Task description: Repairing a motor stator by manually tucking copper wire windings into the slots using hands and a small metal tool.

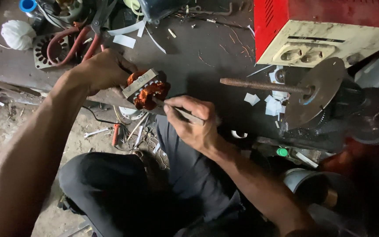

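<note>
glossy copper windings [148,93] on dull metal stator core [139,83]; rusty threaded rod [262,84]; matt grey disc [319,90]

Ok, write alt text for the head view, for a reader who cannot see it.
Seen from above, the left hand grips a copper-wound motor stator at the edge of a cluttered dark workbench while the right hand presses a thin flat tool into its windings. A threaded rod with a metal disc lies to the right.

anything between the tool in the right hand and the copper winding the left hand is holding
Nothing visible. The left hand grips the motor stator at the bench edge, and the thin tool in the right hand already has its tip at the copper winding. No wire, scrap or finger lies across that gap.
</note>
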